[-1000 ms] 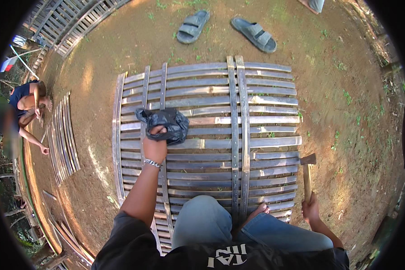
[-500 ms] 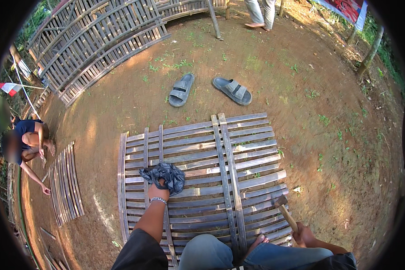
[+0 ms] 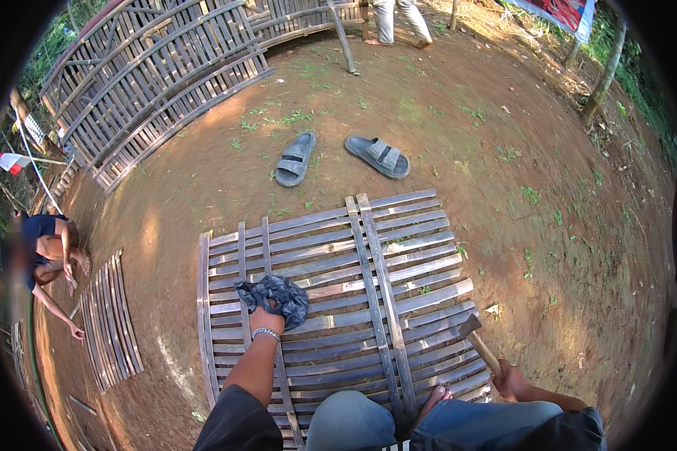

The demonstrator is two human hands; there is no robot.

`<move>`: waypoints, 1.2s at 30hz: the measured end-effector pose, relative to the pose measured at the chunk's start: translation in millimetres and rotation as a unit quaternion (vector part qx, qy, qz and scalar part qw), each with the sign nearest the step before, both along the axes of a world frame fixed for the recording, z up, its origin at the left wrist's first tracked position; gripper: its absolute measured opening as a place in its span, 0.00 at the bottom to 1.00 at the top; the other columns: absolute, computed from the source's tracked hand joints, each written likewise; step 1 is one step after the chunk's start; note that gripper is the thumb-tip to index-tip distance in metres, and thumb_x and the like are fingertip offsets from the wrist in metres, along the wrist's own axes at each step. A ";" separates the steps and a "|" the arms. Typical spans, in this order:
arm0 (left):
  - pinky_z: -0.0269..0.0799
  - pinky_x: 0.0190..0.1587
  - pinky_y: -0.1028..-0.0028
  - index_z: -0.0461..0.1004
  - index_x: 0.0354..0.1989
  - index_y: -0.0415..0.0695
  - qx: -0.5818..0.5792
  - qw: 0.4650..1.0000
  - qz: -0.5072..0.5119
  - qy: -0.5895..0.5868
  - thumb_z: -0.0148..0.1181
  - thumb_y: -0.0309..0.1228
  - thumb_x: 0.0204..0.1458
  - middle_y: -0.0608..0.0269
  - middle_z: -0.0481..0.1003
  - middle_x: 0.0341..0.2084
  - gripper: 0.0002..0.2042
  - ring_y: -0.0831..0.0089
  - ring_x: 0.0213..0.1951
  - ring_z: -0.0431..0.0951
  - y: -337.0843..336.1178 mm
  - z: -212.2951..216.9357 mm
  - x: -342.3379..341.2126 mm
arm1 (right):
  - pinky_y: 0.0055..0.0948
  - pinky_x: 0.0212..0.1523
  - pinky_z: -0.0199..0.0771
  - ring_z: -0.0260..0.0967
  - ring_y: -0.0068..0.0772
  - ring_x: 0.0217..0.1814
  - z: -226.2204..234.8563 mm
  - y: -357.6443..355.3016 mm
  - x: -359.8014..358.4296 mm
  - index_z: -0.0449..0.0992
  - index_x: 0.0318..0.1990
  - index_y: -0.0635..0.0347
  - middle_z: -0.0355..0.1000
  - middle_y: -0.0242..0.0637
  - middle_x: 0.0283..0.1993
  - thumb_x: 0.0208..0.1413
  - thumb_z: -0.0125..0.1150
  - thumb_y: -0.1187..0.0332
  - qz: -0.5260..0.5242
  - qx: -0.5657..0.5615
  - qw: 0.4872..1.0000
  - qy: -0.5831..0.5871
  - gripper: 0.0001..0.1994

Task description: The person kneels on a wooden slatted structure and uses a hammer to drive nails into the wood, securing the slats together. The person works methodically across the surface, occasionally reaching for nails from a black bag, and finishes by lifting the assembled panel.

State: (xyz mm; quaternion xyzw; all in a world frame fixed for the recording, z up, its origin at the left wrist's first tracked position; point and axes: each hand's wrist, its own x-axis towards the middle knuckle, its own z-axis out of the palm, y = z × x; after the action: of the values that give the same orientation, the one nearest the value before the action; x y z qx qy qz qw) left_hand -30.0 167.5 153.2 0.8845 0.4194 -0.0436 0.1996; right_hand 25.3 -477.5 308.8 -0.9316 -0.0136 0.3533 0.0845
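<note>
My left hand (image 3: 266,322) is closed on a crumpled black plastic bag (image 3: 284,298), its fingers mostly hidden by the plastic. The bag rests on a panel of split bamboo slats (image 3: 371,286), which lies flat on the ground before me. Several crosspieces run across the slats. In my right hand (image 3: 513,382), beside the panel's right edge, is a hammer (image 3: 486,353) with a wooden handle. The hammer's dark metal head is over the right ends of the slats. My bare foot (image 3: 433,398) is on the panel's near part.
Two grey sandals (image 3: 296,159) lie on the dirt beyond the panel. At left, a person (image 3: 45,244) squats by a smaller slat panel (image 3: 111,323). A large bamboo structure (image 3: 158,79) stands at the far left. Another person's legs (image 3: 400,21) show at the back near a post (image 3: 341,37).
The view has shifted slightly. The person at the back has stepped to the left. My left hand stays at the bag, and my right hand still holds the hammer low by the panel's edge.
</note>
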 end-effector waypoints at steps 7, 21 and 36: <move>0.76 0.46 0.50 0.80 0.41 0.49 -0.001 0.998 -0.015 -0.057 0.58 0.34 0.54 0.43 0.81 0.40 0.09 0.40 0.43 0.81 -9.1 22.4 3.3 | 0.59 0.48 0.75 0.76 0.70 0.46 9.1 7.0 5.8 0.69 0.55 0.56 0.77 0.63 0.39 0.59 0.55 0.63 -0.009 -0.037 0.999 0.013 0.18; 0.80 0.45 0.75 0.72 0.41 0.38 -0.192 0.745 0.261 -0.583 0.63 0.18 0.58 0.57 0.79 0.38 0.07 0.74 0.39 0.80 -45.9 24.3 -44.4 | 0.49 0.34 0.74 0.74 0.55 0.28 -13.5 -6.8 7.2 0.71 0.57 0.54 0.75 0.51 0.30 0.57 0.60 0.67 0.026 0.008 0.999 -0.024 0.20; 0.78 0.47 0.76 0.79 0.51 0.32 -0.594 0.752 0.062 -0.280 0.66 0.23 0.59 0.60 0.83 0.41 0.13 0.77 0.43 0.82 -214.4 -11.6 20.6 | 0.48 0.48 0.76 0.78 0.58 0.46 -24.4 -14.9 3.3 0.69 0.62 0.58 0.78 0.57 0.43 0.57 0.63 0.65 -0.087 0.033 0.995 0.030 0.25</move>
State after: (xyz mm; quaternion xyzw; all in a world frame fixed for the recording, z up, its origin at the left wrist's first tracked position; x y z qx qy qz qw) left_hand -9.4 -46.9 141.6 0.5326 0.2880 -0.0215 0.7956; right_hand 28.5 -492.3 284.4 -0.9149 0.0581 0.3717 0.1462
